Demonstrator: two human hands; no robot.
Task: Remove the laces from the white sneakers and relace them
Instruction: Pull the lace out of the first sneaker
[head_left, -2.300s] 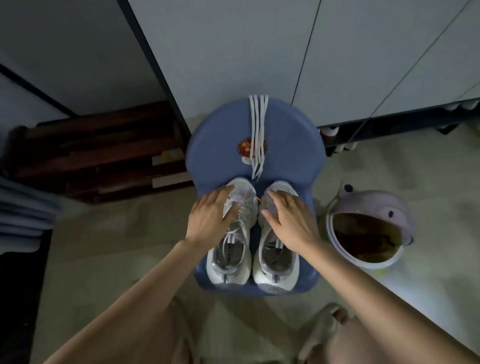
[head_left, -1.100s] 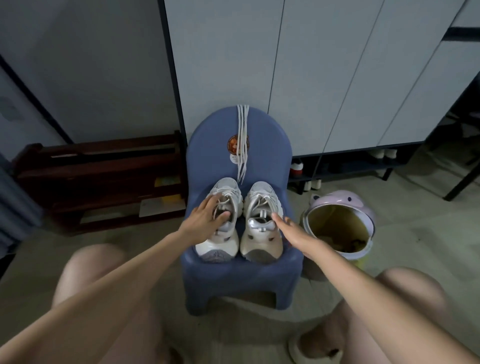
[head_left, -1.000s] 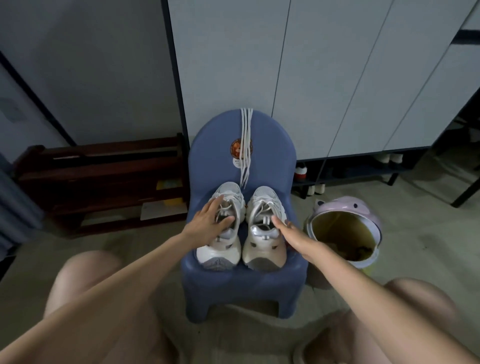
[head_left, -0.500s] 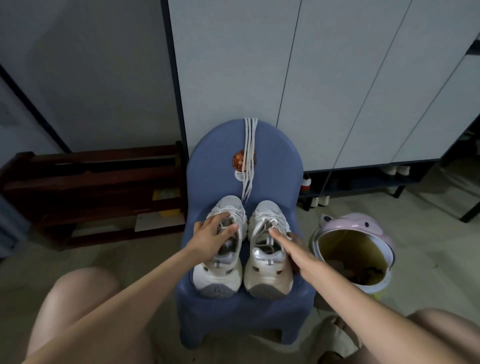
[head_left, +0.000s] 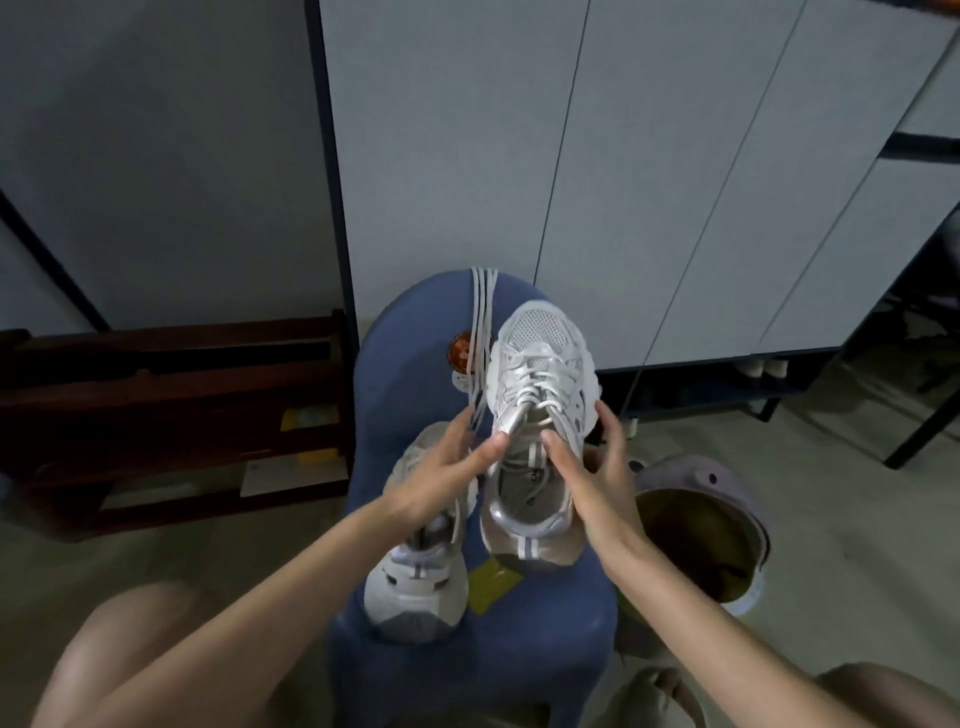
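Up between both hands' fingers (head_left: 605, 431) sits the right sneaker (head_left: 537, 400).

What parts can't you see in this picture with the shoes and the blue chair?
- Head view: the toe of the sneaker on the seat is hidden by the left hand.
- The far ends of the loose laces drop behind the chair back.
- The right hand's fingers are partly hidden behind the lifted sneaker.
- The bin's contents are too dark.
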